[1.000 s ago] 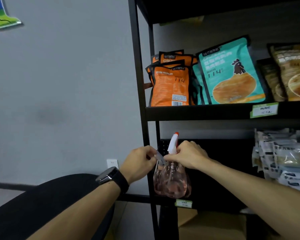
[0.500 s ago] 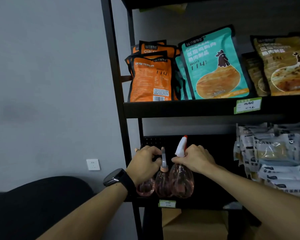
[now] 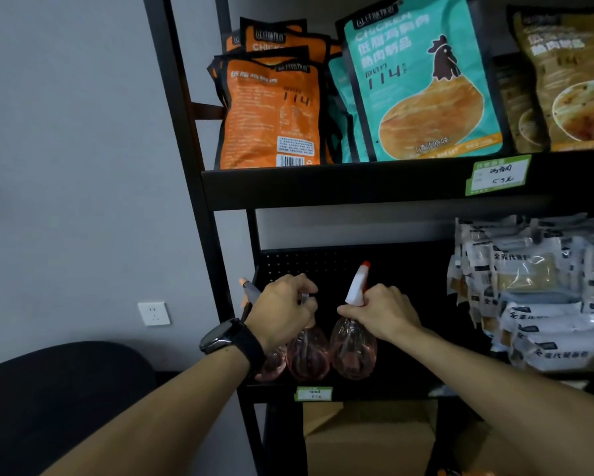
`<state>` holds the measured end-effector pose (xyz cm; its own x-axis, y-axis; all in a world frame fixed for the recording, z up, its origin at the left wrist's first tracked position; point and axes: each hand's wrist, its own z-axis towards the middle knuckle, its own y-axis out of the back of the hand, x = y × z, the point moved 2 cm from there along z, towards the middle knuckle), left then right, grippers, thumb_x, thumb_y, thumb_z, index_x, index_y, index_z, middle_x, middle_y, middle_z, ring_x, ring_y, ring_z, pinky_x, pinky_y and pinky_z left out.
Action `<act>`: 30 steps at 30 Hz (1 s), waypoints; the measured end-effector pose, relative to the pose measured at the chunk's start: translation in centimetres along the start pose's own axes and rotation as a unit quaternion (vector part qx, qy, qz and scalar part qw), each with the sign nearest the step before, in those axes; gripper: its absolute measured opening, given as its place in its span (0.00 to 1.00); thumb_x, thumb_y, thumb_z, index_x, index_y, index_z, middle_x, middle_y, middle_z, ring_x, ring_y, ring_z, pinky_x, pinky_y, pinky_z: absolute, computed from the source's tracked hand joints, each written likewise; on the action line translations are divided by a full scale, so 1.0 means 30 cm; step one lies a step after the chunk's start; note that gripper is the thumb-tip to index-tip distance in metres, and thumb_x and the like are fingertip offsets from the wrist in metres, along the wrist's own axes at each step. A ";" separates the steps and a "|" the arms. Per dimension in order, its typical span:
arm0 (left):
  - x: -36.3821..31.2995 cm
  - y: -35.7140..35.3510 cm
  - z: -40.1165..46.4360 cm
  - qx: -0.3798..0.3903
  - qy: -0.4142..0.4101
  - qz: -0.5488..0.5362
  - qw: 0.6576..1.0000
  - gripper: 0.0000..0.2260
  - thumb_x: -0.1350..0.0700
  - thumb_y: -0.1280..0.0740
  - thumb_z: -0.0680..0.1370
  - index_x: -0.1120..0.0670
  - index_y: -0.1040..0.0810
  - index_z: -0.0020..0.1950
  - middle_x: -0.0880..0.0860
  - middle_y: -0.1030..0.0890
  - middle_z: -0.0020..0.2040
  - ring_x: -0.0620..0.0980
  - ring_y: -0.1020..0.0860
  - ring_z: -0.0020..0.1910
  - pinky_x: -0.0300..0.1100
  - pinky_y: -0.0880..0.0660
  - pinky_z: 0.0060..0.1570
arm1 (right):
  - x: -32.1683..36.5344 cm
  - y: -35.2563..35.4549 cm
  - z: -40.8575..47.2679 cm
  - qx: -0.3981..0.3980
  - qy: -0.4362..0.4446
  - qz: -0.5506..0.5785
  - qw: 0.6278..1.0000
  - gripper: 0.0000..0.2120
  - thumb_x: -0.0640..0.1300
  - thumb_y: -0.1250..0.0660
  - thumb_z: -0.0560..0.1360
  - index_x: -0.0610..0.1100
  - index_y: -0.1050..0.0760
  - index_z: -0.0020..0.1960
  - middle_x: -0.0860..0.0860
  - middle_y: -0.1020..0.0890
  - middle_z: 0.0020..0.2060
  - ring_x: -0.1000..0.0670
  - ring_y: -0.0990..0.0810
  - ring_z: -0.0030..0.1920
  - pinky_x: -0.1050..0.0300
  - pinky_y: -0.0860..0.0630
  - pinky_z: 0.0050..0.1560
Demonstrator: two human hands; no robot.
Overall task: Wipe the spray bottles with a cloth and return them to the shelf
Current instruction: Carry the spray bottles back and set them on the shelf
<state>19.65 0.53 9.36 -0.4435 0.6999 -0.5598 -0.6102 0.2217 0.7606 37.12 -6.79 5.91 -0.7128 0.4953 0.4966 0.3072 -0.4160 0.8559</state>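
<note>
There was only one view, from a camera worn on the person's head. It looked forward and a little downward at a black shelf rack (image 3: 199,187), close enough that both forearms entered from the bottom edge, the left from 7 o'clock and the right from 4 o'clock. The left hand (image 3: 281,310) and the right hand (image 3: 381,312) met just below the centre of the picture. The rack filled the side from 12 to 5 o'clock; a grey wall (image 3: 68,166) filled the side from 8 to 11 o'clock. The wide lens bent the rack post. No second view shared the scene.
</note>
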 end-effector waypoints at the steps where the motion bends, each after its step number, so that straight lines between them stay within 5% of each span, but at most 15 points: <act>1: 0.006 -0.005 0.010 0.003 0.004 -0.004 1.000 0.10 0.59 0.36 0.80 0.57 0.21 0.59 0.53 0.17 0.50 0.45 0.20 0.47 0.26 0.29 0.47 | -0.005 -0.009 0.006 0.000 -0.004 0.000 1.000 0.22 0.66 0.29 0.68 0.45 0.24 0.36 0.51 0.21 0.32 0.49 0.20 0.37 0.59 0.32 0.30; 3: 0.020 -0.017 0.027 0.007 0.009 -0.009 1.000 0.10 0.57 0.35 0.80 0.55 0.20 0.60 0.52 0.17 0.50 0.47 0.19 0.51 0.35 0.27 0.54 | -0.014 -0.028 0.019 0.000 -0.006 -0.005 1.000 0.23 0.66 0.30 0.67 0.45 0.23 0.38 0.51 0.20 0.33 0.48 0.19 0.38 0.58 0.30 0.31; 9: 0.041 -0.044 0.043 -0.001 0.005 -0.029 1.000 0.09 0.60 0.35 0.80 0.57 0.20 0.59 0.54 0.16 0.49 0.47 0.18 0.49 0.19 0.33 0.42 | -0.024 -0.051 0.040 -0.012 -0.009 -0.011 1.000 0.22 0.65 0.30 0.68 0.45 0.20 0.43 0.50 0.19 0.37 0.48 0.20 0.39 0.58 0.29 0.33; 14: 0.042 -0.041 0.052 -0.011 -0.006 -0.039 0.999 0.10 0.59 0.35 0.80 0.57 0.20 0.59 0.53 0.16 0.48 0.46 0.18 0.48 0.26 0.28 0.47 | -0.023 -0.077 0.053 -0.014 -0.015 -0.015 1.000 0.22 0.65 0.29 0.68 0.45 0.20 0.43 0.50 0.19 0.36 0.48 0.19 0.39 0.59 0.31 0.31; 20: 0.053 -0.038 0.049 -0.012 -0.003 -0.038 0.999 0.09 0.61 0.36 0.79 0.58 0.20 0.58 0.52 0.17 0.47 0.45 0.18 0.45 0.21 0.31 0.41 | -0.032 -0.107 0.048 -0.012 -0.025 -0.021 0.999 0.22 0.65 0.29 0.68 0.44 0.21 0.41 0.51 0.21 0.33 0.49 0.20 0.37 0.59 0.33 0.28; 30: 0.052 -0.028 0.033 0.010 0.000 -0.070 0.997 0.09 0.64 0.37 0.79 0.61 0.21 0.57 0.56 0.16 0.46 0.30 0.23 0.32 0.21 0.30 0.36 | -0.026 -0.108 0.019 -0.020 -0.023 -0.027 0.999 0.22 0.63 0.28 0.68 0.43 0.22 0.43 0.51 0.24 0.34 0.50 0.24 0.36 0.60 0.38 0.25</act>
<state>20.12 2.12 8.19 -0.3547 0.6604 -0.6618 -0.6529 0.3316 0.6809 37.04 -5.40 2.82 -0.6975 0.5523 0.4565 0.2422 -0.4179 0.8756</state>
